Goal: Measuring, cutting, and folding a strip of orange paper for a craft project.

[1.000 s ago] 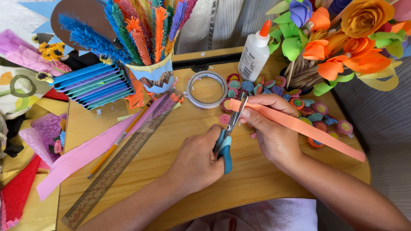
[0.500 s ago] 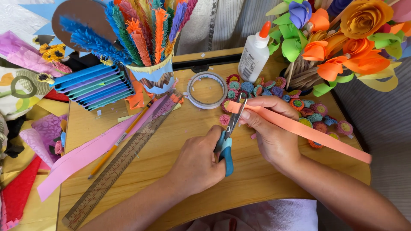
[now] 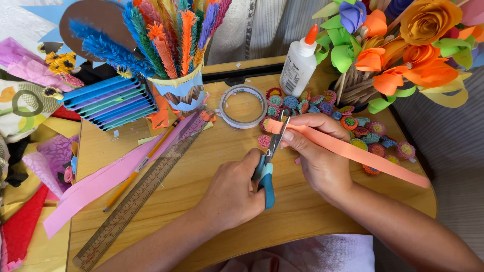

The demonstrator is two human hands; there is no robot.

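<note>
Snipping fringe: left hand (image 3: 229,194) gripping scissors (image 3: 267,168), right hand (image 3: 317,151) pinching orange paper strip (image 3: 353,151); next, probably feeding strip forward.

Matt orange paper strip (image 3: 353,151), smooth wooden table (image 3: 201,166)

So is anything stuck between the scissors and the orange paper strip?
Nothing visible. The blue-handled scissors in the left hand have their blades right at the end of the long orange paper strip, which the right hand pinches. No other thing sits between them.
</note>
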